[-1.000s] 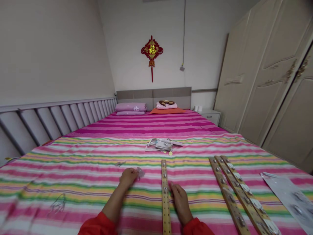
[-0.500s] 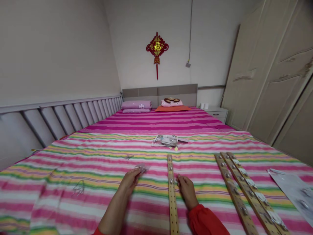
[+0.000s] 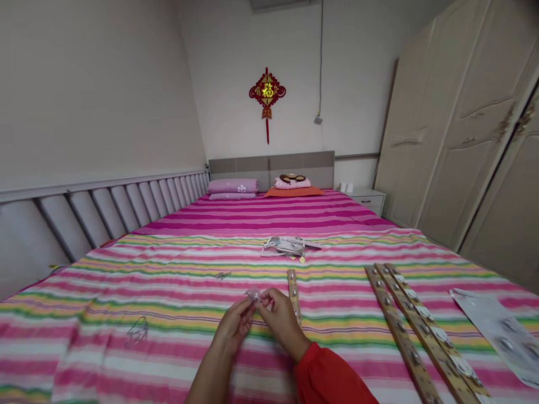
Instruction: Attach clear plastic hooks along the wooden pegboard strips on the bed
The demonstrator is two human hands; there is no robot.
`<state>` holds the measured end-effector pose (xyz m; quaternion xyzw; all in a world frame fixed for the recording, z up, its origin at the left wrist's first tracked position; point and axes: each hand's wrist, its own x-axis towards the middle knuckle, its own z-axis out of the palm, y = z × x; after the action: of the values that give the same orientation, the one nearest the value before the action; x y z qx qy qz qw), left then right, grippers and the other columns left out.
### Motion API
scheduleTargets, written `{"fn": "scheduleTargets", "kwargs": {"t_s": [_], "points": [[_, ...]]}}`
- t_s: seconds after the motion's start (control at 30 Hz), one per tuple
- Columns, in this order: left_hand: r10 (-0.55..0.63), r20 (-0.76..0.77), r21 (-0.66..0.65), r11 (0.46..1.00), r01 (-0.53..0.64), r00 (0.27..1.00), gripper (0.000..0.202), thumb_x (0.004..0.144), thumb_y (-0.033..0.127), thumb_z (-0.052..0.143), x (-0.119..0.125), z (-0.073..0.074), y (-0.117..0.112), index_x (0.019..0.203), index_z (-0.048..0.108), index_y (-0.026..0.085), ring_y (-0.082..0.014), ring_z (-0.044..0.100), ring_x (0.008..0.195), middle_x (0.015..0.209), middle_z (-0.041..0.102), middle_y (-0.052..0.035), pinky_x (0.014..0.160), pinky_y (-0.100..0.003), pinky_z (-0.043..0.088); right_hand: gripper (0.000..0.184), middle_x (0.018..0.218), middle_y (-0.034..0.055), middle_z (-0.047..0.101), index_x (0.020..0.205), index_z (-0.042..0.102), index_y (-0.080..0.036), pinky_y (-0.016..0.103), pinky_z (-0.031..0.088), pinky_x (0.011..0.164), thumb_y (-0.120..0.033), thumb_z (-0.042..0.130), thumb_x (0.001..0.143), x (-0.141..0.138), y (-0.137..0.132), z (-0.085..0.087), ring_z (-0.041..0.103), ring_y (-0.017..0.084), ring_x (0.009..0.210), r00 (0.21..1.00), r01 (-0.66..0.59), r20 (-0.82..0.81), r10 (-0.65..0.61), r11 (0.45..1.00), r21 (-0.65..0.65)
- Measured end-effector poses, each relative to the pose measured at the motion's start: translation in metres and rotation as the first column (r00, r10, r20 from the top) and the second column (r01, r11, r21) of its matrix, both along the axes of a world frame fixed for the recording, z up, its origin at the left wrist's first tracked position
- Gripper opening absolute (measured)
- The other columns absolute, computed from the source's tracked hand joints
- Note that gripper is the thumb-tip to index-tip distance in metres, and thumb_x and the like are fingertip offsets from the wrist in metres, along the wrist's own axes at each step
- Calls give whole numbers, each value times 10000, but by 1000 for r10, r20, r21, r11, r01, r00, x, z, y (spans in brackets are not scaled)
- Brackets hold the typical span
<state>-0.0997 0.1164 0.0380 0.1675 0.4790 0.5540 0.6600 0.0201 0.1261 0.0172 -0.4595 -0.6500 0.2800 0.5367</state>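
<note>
My left hand (image 3: 236,324) and my right hand (image 3: 279,318) meet above the striped bedspread (image 3: 168,292), and both pinch a small clear plastic packet (image 3: 254,294) between their fingertips. Just behind my right hand lies a wooden strip with metal studs (image 3: 292,287), partly hidden by that hand. My right arm wears a red sleeve (image 3: 332,376). What is inside the packet is too small to make out.
Two more studded wooden strips (image 3: 415,331) lie at the right, beside a grey plastic sheet (image 3: 501,334). A pile of small packets (image 3: 288,246) sits mid-bed. Small clear bits (image 3: 137,331) lie at the left. A wardrobe (image 3: 463,140) stands right; pillows (image 3: 233,186) lie at the headboard.
My right hand left the wooden strip and moved left to join my left hand on the small packet, which rose slightly off the bedspread.
</note>
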Motion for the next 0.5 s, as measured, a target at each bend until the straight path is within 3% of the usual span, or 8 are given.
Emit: {"fn": "scheduleTargets", "kwargs": {"t_s": [0.23, 0.4, 0.5], "points": [[-12, -5, 40, 999, 12, 1000, 122, 682, 108, 732, -1, -16, 1, 748, 641, 155, -72, 655, 581, 670, 715, -8, 469, -103, 425, 115, 585, -14, 545, 606, 543, -205, 238, 334, 518, -140, 540, 700, -3, 0, -3, 499, 148, 559, 982, 118, 142, -122, 992, 34], [3, -93, 145, 989, 11, 996, 246, 538, 200, 833, -2, -26, 3, 599, 601, 150, -49, 530, 456, 495, 602, 52, 425, -140, 346, 117, 560, -17, 536, 584, 529, -206, 237, 313, 512, -145, 536, 684, -2, -2, -3, 490, 142, 538, 974, 144, 173, -143, 990, 6], [57, -122, 179, 983, -35, 991, 254, 538, 233, 831, 1, -27, 2, 602, 598, 155, -60, 552, 497, 521, 614, 48, 468, -152, 378, 139, 534, -31, 505, 553, 502, -210, 235, 307, 512, -138, 527, 669, -2, -4, -2, 473, 133, 523, 975, 144, 171, -143, 990, 9]]}}
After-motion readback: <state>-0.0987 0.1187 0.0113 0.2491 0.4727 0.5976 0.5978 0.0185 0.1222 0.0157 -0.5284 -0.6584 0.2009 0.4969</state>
